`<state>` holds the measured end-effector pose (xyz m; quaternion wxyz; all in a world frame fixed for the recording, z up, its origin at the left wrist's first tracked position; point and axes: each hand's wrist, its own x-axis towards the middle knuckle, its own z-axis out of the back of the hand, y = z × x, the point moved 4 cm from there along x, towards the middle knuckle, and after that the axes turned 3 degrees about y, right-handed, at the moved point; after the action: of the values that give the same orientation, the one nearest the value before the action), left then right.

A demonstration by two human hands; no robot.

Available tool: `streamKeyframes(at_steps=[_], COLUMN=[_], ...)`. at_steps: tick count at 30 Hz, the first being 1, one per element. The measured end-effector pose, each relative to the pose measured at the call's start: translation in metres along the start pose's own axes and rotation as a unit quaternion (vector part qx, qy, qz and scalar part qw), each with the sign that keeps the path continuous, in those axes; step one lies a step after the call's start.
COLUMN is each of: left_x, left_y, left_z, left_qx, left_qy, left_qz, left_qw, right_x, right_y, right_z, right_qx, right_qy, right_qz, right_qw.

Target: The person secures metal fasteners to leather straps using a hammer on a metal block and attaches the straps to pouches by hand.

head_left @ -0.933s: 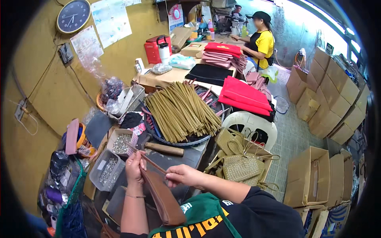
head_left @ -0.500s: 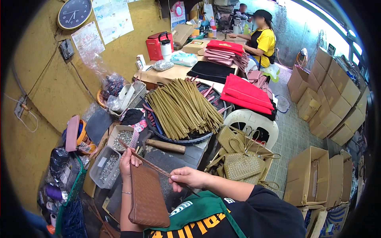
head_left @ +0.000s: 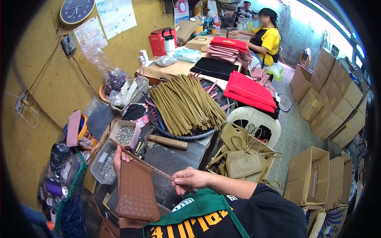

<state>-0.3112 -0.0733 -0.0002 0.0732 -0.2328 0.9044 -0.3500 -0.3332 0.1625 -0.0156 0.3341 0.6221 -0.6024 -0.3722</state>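
I can see the left hand (head_left: 118, 158) gripping the pouch (head_left: 139, 191) by its top corner, lower left of the frame. Right hand (head_left: 191, 178)'s pinching the strap (head_left: 153, 166), bottom centre. Hammer (head_left: 168, 142)'s lying just above.

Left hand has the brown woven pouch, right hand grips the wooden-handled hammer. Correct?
Not quite: the head view shows the right hand gripping a thin brown strap, not the wooden-handled hammer. The left hand does have the brown woven pouch.
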Motion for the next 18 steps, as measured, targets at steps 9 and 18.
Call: streamKeyframes(at_steps=[9,18], left_x=[-0.004,-0.066], left_y=[0.029,0.091], left_z=[-0.020,-0.098], left_qx=[0.010,0.278], left_qy=[0.040,0.235], left_qz=[0.106,0.292], left_qw=[0.993,0.884], right_x=[-0.008,-0.021], right_y=[0.010,0.076], right_z=[0.007,0.034], right_qx=[-0.183,-0.131], right_qy=[0.079,-0.294], right_qz=[0.090,0.247], right_qw=[0.976,0.914])
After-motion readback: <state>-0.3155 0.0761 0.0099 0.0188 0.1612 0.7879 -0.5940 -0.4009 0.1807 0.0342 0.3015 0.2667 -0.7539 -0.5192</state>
